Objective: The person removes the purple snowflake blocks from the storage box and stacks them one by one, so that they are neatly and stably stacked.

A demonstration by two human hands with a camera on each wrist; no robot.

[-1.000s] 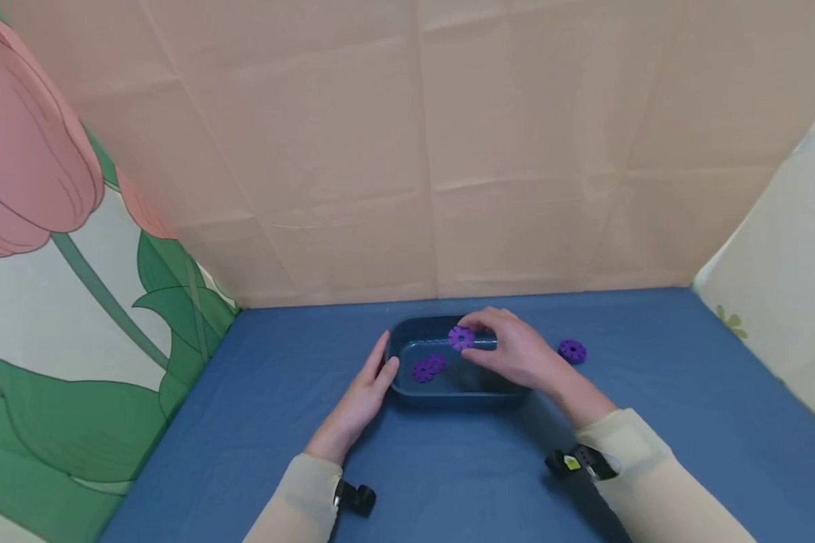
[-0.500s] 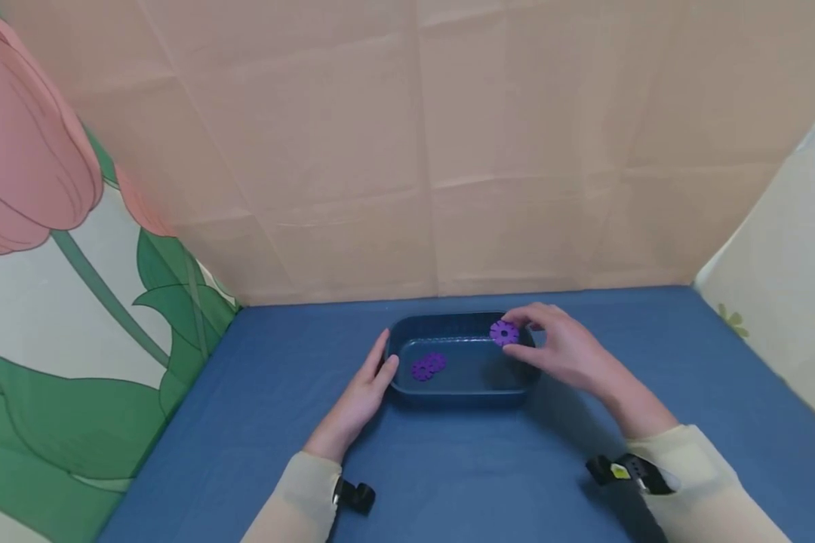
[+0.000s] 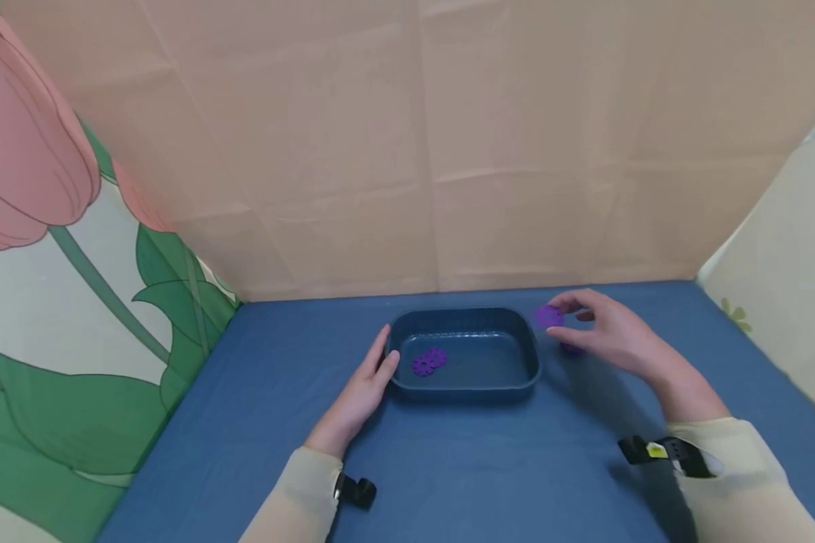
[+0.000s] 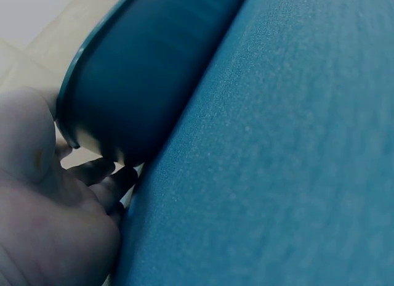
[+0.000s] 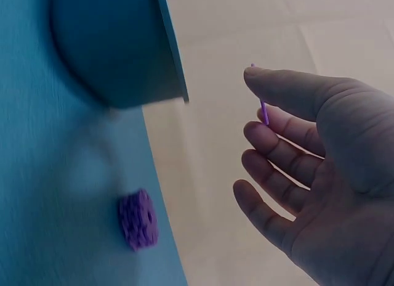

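Note:
My right hand (image 3: 607,328) pinches a thin purple notched plastic disc (image 3: 548,317) between thumb and fingertips, just beyond the right end of a dark blue tray (image 3: 475,394). In the right wrist view this disc (image 5: 264,110) shows edge-on. A short stack of similar purple discs (image 5: 138,219) stands on the table below the hand; in the head view the hand covers most of it. Two more purple discs (image 3: 429,361) lie overlapping inside the tray on its left side. My left hand (image 3: 356,396) holds the tray's left end, thumb at the rim and fingers along the outside wall.
The table has a blue cloth (image 3: 448,467). A beige sheet (image 3: 421,151) hangs behind it, a flower-patterned panel (image 3: 34,362) stands at the left, and a pale panel (image 3: 788,264) at the right.
My right hand has carried its purple disc from above the tray rightward, past the tray's right end, to over the stack. My left hand, the tray and the discs inside stay put.

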